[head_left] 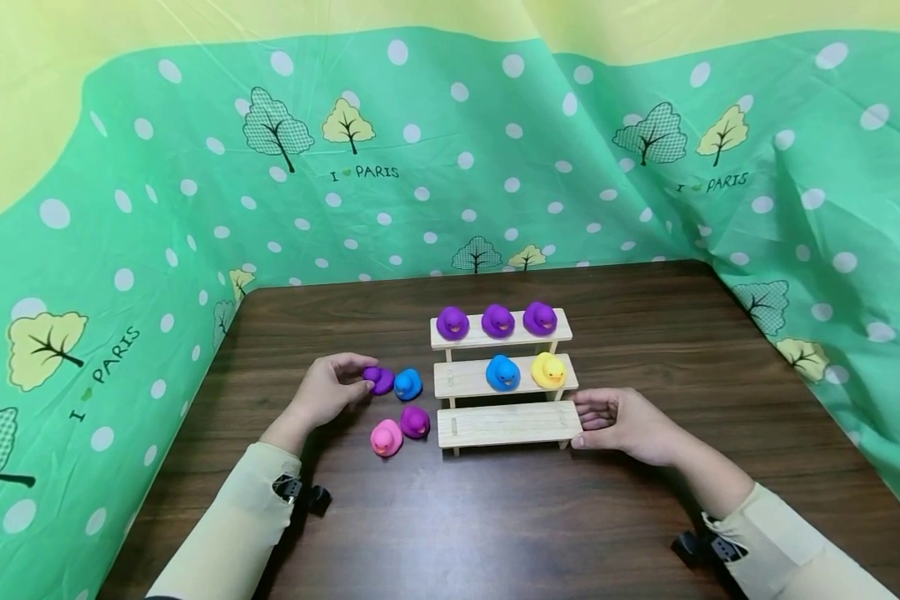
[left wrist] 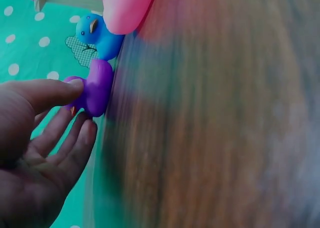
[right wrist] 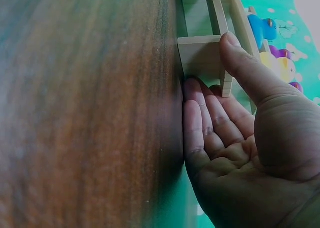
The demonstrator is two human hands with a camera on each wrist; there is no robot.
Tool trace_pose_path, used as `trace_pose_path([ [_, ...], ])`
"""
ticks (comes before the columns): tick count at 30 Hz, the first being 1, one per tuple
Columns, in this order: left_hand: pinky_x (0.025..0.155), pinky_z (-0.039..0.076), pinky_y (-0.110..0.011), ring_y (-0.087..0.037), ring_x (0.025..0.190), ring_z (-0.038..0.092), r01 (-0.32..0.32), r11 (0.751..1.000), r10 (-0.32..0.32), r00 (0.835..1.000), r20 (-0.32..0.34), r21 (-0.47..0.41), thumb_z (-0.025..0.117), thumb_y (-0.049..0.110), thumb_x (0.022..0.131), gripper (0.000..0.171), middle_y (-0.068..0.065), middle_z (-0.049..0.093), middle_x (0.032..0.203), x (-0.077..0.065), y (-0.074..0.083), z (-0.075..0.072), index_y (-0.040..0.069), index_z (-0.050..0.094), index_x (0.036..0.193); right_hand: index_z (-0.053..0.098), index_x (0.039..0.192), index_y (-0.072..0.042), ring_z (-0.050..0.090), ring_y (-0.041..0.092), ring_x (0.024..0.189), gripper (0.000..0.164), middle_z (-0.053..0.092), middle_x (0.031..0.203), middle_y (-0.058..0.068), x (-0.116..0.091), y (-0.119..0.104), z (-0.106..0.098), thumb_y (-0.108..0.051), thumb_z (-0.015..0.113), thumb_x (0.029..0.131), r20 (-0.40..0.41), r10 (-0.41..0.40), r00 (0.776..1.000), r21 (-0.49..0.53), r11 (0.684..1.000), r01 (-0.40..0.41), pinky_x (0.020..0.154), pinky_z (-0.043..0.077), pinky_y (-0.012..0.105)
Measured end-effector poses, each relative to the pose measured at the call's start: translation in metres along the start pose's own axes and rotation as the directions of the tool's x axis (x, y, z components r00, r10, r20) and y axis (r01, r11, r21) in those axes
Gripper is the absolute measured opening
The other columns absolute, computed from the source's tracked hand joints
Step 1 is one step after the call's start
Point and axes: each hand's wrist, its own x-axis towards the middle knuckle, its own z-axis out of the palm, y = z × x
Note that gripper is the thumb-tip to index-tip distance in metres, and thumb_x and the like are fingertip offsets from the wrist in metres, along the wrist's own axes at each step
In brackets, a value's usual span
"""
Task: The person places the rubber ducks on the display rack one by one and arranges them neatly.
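At the left, my left hand (head_left: 326,389) pinches a purple rubber duck (head_left: 378,380) low over the table, the thumb on its head in the left wrist view. Just right of that duck is a blue rubber duck (head_left: 408,384). Nearer the front, a pink duck (head_left: 386,437) and a magenta-purple duck (head_left: 415,422) sit side by side. My right hand (head_left: 630,425) holds the right end of a three-tier wooden display stand (head_left: 510,425), thumb at the lowest board's edge and fingers curled below it.
Three purple ducks (head_left: 498,321) line the stand's top board. On its middle board sit a blue duck (head_left: 503,373) and a yellow duck (head_left: 549,371). The dark wooden table (head_left: 450,517) is backed by a green dotted cloth (head_left: 420,208) along its far and side edges.
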Motion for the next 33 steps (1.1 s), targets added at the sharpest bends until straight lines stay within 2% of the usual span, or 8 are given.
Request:
trace_pose_path([
  [3,0.069,0.061,-0.031,-0.024,0.091,0.072,-0.017,0.999,0.019,0.999,-0.031,0.050,0.086,0.008,0.088,0.029,-0.009,0.076,0.112,0.0004,0.0016,0.0019,0.010,0.078,0.117,0.058,0.136,0.013,0.070,0.025,0.111,0.066,0.070,0.124,0.022,-0.0001,0.0014,0.0000,-0.013,0.090,0.084,0.001,-0.005,1.000,0.002,1.000,0.005,0.092,0.059,0.028],
  [6,0.082,0.061,-0.037,-0.023,0.097,0.071,-0.034,0.996,0.037,0.998,-0.041,0.081,0.091,0.016,0.084,0.031,-0.005,0.074,0.110,-0.0008,0.0030,0.0036,0.014,0.080,0.113,0.058,0.136,0.013,0.070,0.025,0.110,0.066,0.070,0.124,0.022,-0.0003,0.0020,0.0001,-0.013,0.090,0.084,0.000,-0.007,1.000,0.001,1.000,0.007,0.091,0.059,0.027],
  [8,0.093,0.060,-0.041,-0.025,0.105,0.071,-0.058,0.995,0.060,0.998,-0.027,0.082,0.091,0.015,0.084,0.032,-0.005,0.073,0.113,-0.0012,0.0036,0.0043,0.013,0.080,0.114,0.058,0.136,0.013,0.070,0.026,0.111,0.067,0.070,0.124,0.022,-0.0005,0.0016,0.0003,-0.013,0.090,0.084,-0.001,-0.004,1.000,0.002,1.000,0.004,0.091,0.059,0.027],
  [10,0.097,0.058,-0.044,-0.025,0.108,0.070,-0.078,0.994,0.079,0.997,-0.008,0.075,0.090,0.011,0.084,0.033,-0.005,0.073,0.115,-0.0012,0.0026,0.0044,0.012,0.080,0.115,0.058,0.136,0.013,0.070,0.026,0.111,0.067,0.070,0.125,0.022,-0.0007,0.0011,0.0004,-0.013,0.090,0.084,-0.003,0.001,1.000,0.001,1.000,-0.001,0.091,0.059,0.027],
  [14,0.096,0.058,-0.046,-0.024,0.108,0.070,-0.083,0.994,0.082,0.997,0.016,0.074,0.087,0.005,0.085,0.030,-0.004,0.076,0.114,-0.0016,0.0014,0.0043,0.011,0.081,0.114,0.058,0.136,0.013,0.070,0.027,0.111,0.067,0.070,0.125,0.022,-0.0004,-0.0001,0.0006,-0.013,0.091,0.084,-0.005,0.008,1.000,-0.004,1.000,-0.008,0.091,0.059,0.027],
  [26,0.089,0.057,-0.036,-0.021,0.108,0.067,-0.036,0.991,0.041,0.999,-0.033,0.129,0.090,0.015,0.085,0.028,0.002,0.077,0.112,-0.0029,0.0017,0.0053,0.018,0.083,0.112,0.058,0.136,0.014,0.070,0.027,0.111,0.066,0.070,0.125,0.023,-0.0003,-0.0012,-0.0001,-0.012,0.090,0.084,0.000,0.001,1.000,-0.011,1.000,-0.001,0.092,0.060,0.028],
  [30,0.091,0.057,-0.037,-0.022,0.110,0.067,-0.029,0.992,0.035,0.998,-0.044,0.124,0.090,0.017,0.085,0.028,0.002,0.077,0.112,-0.0040,0.0003,0.0053,0.020,0.083,0.112,0.058,0.136,0.013,0.070,0.027,0.111,0.066,0.070,0.125,0.023,-0.0002,-0.0013,0.0003,-0.013,0.090,0.084,0.000,0.000,1.000,-0.014,1.000,0.000,0.091,0.060,0.027],
  [33,0.087,0.058,-0.034,-0.022,0.107,0.067,-0.031,0.994,0.037,0.998,-0.059,0.106,0.091,0.018,0.085,0.028,0.001,0.077,0.112,-0.0053,0.0000,0.0057,0.019,0.083,0.112,0.058,0.136,0.013,0.070,0.025,0.110,0.066,0.070,0.125,0.022,-0.0008,-0.0019,0.0014,-0.012,0.090,0.084,-0.004,0.001,1.000,-0.007,1.000,-0.001,0.091,0.060,0.027],
])
